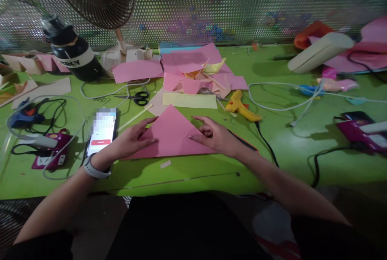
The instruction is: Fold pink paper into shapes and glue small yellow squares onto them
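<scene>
A pink paper triangle (172,135) lies on the green table with its point away from me and its long edge toward me. My left hand (134,139) rests on its left side, thumb on the paper and fingers apart along the slanting edge. Over the right slope is my right hand (211,135), its thumb touching the paper and its index finger stretched out and bent above the edge. Neither hand grips the sheet.
Scissors (140,98), a yellow strip (190,100) and pink scraps (193,60) lie beyond the triangle. A phone (102,133) is at the left, a yellow glue gun (243,107) with a black cord at the right. Behind stand a fan (121,42) and a dark bottle (74,52).
</scene>
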Action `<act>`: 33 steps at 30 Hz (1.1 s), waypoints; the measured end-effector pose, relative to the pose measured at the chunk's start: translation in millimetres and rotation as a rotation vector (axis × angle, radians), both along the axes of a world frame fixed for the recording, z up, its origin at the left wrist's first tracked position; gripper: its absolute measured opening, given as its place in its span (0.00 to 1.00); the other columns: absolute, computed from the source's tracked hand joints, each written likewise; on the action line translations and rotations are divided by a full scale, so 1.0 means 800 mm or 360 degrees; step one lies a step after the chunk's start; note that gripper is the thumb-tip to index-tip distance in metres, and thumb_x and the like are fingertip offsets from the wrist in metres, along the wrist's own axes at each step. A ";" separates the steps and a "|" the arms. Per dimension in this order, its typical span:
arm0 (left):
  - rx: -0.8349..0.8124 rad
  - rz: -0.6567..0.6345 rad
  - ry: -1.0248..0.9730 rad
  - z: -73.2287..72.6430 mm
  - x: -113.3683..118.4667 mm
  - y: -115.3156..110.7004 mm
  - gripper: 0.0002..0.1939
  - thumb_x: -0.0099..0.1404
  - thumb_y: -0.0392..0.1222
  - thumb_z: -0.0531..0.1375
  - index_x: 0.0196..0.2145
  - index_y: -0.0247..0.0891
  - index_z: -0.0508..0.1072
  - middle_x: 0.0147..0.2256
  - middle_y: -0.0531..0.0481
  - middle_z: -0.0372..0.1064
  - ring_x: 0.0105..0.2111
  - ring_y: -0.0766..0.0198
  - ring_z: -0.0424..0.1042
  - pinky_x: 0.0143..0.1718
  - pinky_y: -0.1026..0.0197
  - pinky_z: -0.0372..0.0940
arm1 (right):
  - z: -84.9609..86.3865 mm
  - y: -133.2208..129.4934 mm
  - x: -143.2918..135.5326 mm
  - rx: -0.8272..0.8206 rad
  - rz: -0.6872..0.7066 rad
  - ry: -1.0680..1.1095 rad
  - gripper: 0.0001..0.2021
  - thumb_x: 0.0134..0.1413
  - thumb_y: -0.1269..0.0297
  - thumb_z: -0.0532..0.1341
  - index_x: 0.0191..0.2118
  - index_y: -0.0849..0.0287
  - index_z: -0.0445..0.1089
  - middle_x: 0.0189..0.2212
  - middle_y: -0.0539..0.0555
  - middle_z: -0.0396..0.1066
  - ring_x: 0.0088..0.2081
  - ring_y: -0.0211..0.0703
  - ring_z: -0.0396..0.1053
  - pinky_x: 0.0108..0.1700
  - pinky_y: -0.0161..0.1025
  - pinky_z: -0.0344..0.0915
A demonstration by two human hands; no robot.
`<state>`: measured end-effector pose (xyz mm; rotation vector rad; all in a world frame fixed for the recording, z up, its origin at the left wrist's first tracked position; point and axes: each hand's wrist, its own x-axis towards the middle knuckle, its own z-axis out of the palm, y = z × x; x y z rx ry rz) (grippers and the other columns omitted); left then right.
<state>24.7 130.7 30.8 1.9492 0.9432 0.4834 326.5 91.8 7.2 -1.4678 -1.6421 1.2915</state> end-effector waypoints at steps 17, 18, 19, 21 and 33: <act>0.1513 0.0154 0.0490 0.008 0.008 -0.029 0.23 0.69 0.49 0.61 0.57 0.35 0.68 0.53 0.37 0.74 0.54 0.48 0.72 0.55 0.45 0.66 | -0.014 -0.005 0.008 -0.0062 -0.0045 0.0229 0.32 0.55 0.47 0.64 0.60 0.62 0.64 0.25 0.45 0.57 0.27 0.36 0.58 0.28 0.34 0.55; 0.1515 -0.0020 0.0437 0.008 0.012 -0.035 0.24 0.69 0.50 0.61 0.57 0.35 0.67 0.54 0.38 0.73 0.54 0.49 0.72 0.55 0.46 0.67 | -0.014 -0.006 0.007 -0.0078 -0.0048 0.0250 0.32 0.55 0.47 0.64 0.60 0.61 0.64 0.26 0.45 0.58 0.27 0.36 0.59 0.28 0.34 0.55; 0.1492 -0.0171 0.0414 0.008 0.017 -0.042 0.25 0.69 0.51 0.60 0.58 0.35 0.66 0.55 0.38 0.73 0.55 0.50 0.72 0.55 0.48 0.68 | -0.013 -0.006 0.007 -0.0092 -0.0049 0.0273 0.31 0.55 0.47 0.64 0.60 0.61 0.64 0.26 0.45 0.59 0.28 0.36 0.60 0.29 0.34 0.56; 0.1459 -0.0362 0.0416 0.003 0.025 -0.052 0.25 0.71 0.50 0.58 0.60 0.34 0.65 0.56 0.38 0.71 0.56 0.52 0.71 0.56 0.49 0.68 | -0.012 -0.008 0.005 -0.0116 -0.0039 0.0318 0.31 0.55 0.48 0.65 0.59 0.61 0.65 0.26 0.45 0.61 0.28 0.36 0.61 0.29 0.34 0.57; 0.1576 -0.0334 0.0359 -0.006 0.037 -0.065 0.12 0.74 0.39 0.53 0.50 0.34 0.72 0.46 0.43 0.78 0.42 0.56 0.77 0.39 0.55 0.71 | 0.026 -0.047 0.000 -0.0129 0.0200 0.0329 0.18 0.60 0.51 0.61 0.47 0.58 0.77 0.40 0.56 0.78 0.37 0.42 0.71 0.35 0.36 0.66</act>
